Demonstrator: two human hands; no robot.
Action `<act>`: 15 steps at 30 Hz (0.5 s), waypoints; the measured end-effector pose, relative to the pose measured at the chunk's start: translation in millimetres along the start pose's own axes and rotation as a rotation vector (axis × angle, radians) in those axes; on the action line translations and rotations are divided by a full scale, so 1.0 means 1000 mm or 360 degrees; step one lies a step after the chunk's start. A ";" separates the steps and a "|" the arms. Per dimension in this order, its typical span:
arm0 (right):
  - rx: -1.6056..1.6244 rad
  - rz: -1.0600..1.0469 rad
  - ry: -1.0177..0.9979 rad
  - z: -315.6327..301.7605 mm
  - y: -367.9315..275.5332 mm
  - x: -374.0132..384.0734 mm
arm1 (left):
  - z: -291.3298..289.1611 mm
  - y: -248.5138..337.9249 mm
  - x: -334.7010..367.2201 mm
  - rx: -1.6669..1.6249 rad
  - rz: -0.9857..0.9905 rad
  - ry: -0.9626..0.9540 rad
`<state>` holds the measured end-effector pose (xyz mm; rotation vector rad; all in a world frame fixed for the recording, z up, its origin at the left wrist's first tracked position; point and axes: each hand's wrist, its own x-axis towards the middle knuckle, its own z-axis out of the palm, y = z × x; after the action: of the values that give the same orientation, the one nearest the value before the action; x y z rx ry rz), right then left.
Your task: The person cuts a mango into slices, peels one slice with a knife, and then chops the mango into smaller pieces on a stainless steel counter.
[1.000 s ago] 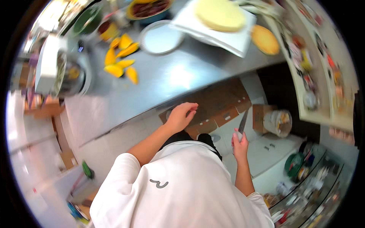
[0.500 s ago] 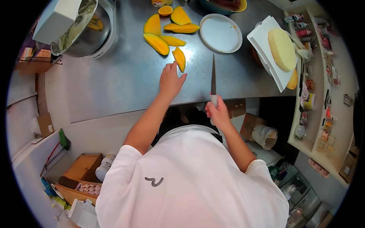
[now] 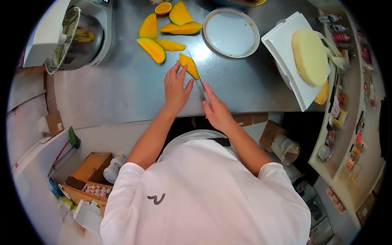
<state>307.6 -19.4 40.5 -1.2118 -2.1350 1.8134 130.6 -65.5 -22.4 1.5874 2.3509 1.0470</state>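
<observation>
Fingers stretched and thumb apart, my left hand (image 3: 175, 88) is open, its fingertips touching the left edge of a mango slice (image 3: 188, 66) on the metal table. My right hand (image 3: 217, 107) is closed round the pale handle of a knife (image 3: 201, 82). The knife's blade runs along the right side of that slice, close against it; whether it has entered the flesh I cannot tell. Beyond my left hand lie more mango pieces, among them a long slice (image 3: 151, 50), a thin one (image 3: 170, 45) and a wide wedge (image 3: 180, 14), near half an orange (image 3: 163, 8).
A white plate (image 3: 231, 32) sits on the metal table (image 3: 122, 85). A stand mixer (image 3: 100, 36) with its bowl is at the left. To the right, a round yellow cake layer (image 3: 310, 57) rests on a tilted white board (image 3: 281, 49), beside shelves (image 3: 341, 155) of bottles and small items.
My right hand has brought the knife leftward from upright beside the table edge to the mango slice. My left fingers have settled against the slice. The view has shifted slightly.
</observation>
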 end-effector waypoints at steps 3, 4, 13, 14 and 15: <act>-0.0226 -0.0332 0.0034 -0.009 0.010 0.016 | 0.009 -0.001 0.003 -0.0054 0.0017 -0.0024; -0.0302 -0.0431 0.0062 -0.011 0.011 0.019 | 0.012 -0.003 0.002 -0.0081 0.0014 -0.0038; -0.0383 -0.0210 -0.0002 -0.027 -0.009 0.026 | 0.023 0.002 0.006 -0.0035 0.0036 0.0047; -0.0378 -0.0242 0.0016 -0.026 -0.010 0.026 | 0.022 -0.002 0.007 -0.0040 0.0058 0.0035; -0.0372 -0.0272 0.0030 -0.024 -0.009 0.026 | 0.021 -0.006 0.007 -0.0043 0.0077 0.0021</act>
<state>298.4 15.5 45.1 -1.0435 -2.4100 1.5129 132.7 -50.3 -39.9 1.6407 2.3073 1.0971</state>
